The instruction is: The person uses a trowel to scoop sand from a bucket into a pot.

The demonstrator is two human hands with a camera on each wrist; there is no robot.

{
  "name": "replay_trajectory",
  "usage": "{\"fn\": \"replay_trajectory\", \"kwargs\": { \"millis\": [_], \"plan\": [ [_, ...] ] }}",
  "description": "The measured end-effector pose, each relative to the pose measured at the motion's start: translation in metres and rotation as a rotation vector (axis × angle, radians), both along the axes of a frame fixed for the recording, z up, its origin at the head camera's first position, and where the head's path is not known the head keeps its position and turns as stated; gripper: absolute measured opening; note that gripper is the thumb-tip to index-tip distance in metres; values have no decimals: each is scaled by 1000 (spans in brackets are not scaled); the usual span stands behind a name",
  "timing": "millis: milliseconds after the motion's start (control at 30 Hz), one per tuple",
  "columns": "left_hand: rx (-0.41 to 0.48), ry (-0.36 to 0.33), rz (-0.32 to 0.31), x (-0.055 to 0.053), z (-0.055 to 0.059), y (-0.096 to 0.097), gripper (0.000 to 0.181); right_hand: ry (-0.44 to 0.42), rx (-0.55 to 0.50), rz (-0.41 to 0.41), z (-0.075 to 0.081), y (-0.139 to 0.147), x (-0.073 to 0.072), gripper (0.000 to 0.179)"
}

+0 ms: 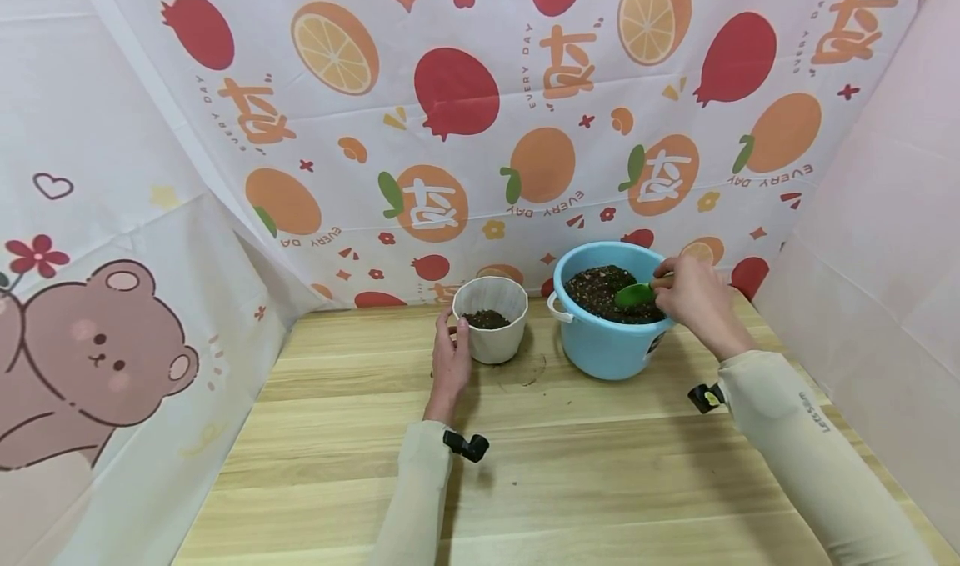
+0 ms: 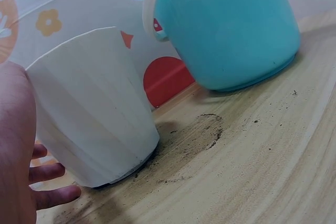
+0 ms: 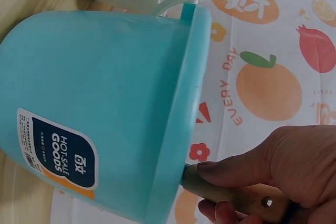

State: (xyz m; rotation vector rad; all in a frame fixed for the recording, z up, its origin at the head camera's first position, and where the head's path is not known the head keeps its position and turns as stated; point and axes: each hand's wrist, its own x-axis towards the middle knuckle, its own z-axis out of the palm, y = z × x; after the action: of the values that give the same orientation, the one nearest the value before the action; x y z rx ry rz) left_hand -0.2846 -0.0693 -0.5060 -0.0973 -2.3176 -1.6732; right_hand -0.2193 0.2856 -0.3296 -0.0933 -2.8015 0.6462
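A white fluted plant pot (image 1: 498, 345) stands on the table with some dark soil (image 1: 486, 320) low inside. My left hand (image 1: 452, 362) rests against its left side, thumb near the rim; the left wrist view shows the fingers loosely extended beside the pot wall. To the right is a light-blue bucket (image 1: 607, 353), well filled with dark, speckled soil (image 1: 596, 291). Over its right rim my right hand (image 1: 697, 299) grips the wooden handle (image 3: 239, 195) of a small trowel. The trowel's green blade (image 1: 634, 296) lies at the soil surface, its tip perhaps in the soil.
Loose soil crumbs (image 2: 210, 135) are scattered on the wooden table (image 1: 360, 466) between pot and bucket. A fruit-print cloth (image 1: 480, 166) hangs right behind both containers. The bucket's white handle (image 1: 558, 308) hangs on its left side, towards the pot.
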Motion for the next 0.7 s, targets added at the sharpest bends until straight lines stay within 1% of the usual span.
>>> {"fn": "replay_trajectory", "kwargs": {
  "millis": [200,333,433,700],
  "plan": [
    [12,4,-8,1,0,-1,57,-23,13,7,-5,0,-3,34],
    [25,5,-15,1,0,-1,57,-13,22,18,-7,0,-4,34],
    [26,9,-15,2,0,-1,56,-5,24,23,-9,-1,-5,34],
    [19,-3,-12,2,0,-1,56,-29,13,31,-13,-2,-7,34]
  ]
}}
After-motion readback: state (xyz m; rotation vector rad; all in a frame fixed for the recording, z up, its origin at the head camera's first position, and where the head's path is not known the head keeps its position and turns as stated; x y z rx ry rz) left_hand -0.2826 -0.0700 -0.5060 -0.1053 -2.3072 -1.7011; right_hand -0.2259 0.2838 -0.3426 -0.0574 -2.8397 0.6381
